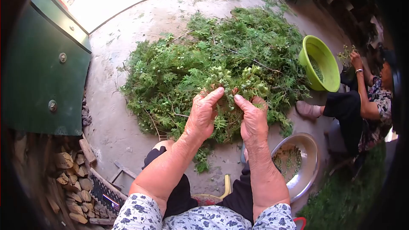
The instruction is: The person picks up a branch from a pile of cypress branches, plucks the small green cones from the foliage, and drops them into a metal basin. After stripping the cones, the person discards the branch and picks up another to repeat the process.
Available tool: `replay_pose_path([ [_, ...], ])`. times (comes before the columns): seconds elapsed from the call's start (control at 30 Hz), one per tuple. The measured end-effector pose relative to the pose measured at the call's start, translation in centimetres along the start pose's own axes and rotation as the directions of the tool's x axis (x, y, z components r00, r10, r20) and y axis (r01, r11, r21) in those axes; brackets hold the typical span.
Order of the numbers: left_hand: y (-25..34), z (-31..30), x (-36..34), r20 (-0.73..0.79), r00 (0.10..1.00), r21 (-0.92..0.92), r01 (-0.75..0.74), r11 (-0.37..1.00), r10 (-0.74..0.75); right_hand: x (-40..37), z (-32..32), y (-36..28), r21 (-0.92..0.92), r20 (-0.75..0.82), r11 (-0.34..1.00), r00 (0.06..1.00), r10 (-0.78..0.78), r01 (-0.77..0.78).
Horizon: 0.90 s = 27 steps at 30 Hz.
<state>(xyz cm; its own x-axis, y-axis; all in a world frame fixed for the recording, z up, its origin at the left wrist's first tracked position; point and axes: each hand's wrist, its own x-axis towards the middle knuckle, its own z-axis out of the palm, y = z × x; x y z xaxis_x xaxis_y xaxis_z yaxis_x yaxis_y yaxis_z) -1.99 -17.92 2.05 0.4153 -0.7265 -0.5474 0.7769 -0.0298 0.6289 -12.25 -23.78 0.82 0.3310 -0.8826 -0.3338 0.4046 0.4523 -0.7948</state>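
Observation:
In front of me both hands pinch a conifer sprig point(220, 76) studded with pale green cones. My left hand point(202, 113) grips it between thumb and fingers on its left side. On the other side, my right hand point(254, 117) pinches the cone-bearing end point(251, 79), its thumb pointing toward the left thumb. Beneath and beyond the hands spreads a large pile of cut conifer branches point(170, 66) on the concrete floor. By my right forearm stands a metal basin point(313, 147) with small green cones at its bottom.
A lime-green tub point(303, 57) with green bits inside tilts right of the pile. Beside it a seated person point(368, 102) holds a sprig point(346, 53). Split firewood point(70, 183) is stacked at lower left, below a green metal door point(38, 76). More greenery point(341, 200) lies at lower right.

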Motion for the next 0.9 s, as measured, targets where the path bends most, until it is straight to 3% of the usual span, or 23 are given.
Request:
replay_pose_path([
  [0.03,-0.2,0.0,0.1,0.002,1.000,0.002,0.004,1.000,-0.004,0.0,0.0,-0.2,0.008,0.012,1.000,1.000,-0.026,0.026],
  [0.1,-0.8,-0.3,0.3,0.214,0.974,0.147,-0.103,0.984,0.070,0.1,-0.1,-0.3,0.014,0.024,0.999,0.998,-0.053,0.053],
  [0.17,-1.1,-0.6,0.5,0.231,0.972,0.179,-0.084,0.980,0.042,0.2,0.1,-0.1,-0.044,-0.078,0.978,0.976,-0.205,0.202],
  [0.27,-0.9,-0.4,0.1,0.216,0.976,0.188,-0.028,0.982,-0.013,-0.1,0.2,-0.8,-0.057,-0.003,0.982,0.984,-0.181,0.180],
  [0.47,-1.1,-1.0,0.9,0.246,0.965,0.112,-0.126,0.986,0.096,-0.5,0.6,-0.6,-0.066,0.029,0.981,0.983,-0.182,0.184],
  [0.57,-1.1,-0.8,0.7,0.122,0.988,-0.002,-0.094,0.996,0.094,-0.3,0.4,-0.3,-0.014,0.027,0.986,0.986,-0.165,0.165],
  [0.67,-0.8,-1.0,1.0,0.190,0.976,0.052,-0.115,0.992,0.103,0.2,0.2,-0.4,0.103,0.007,0.993,0.998,-0.064,0.063],
  [0.73,-0.2,-0.8,0.6,0.200,0.979,0.011,-0.031,0.999,0.028,0.5,-0.2,-0.2,0.099,0.003,0.995,0.999,-0.034,0.033],
  [0.8,-0.4,-1.2,1.0,0.238,0.969,0.033,-0.072,0.997,0.062,0.4,0.1,-0.5,0.188,-0.010,0.982,1.000,0.020,-0.018],
  [0.9,-0.5,-1.1,1.0,0.269,0.961,0.017,-0.076,0.997,0.069,0.6,-0.1,-0.3,0.187,0.030,0.982,0.999,0.010,-0.015],
])
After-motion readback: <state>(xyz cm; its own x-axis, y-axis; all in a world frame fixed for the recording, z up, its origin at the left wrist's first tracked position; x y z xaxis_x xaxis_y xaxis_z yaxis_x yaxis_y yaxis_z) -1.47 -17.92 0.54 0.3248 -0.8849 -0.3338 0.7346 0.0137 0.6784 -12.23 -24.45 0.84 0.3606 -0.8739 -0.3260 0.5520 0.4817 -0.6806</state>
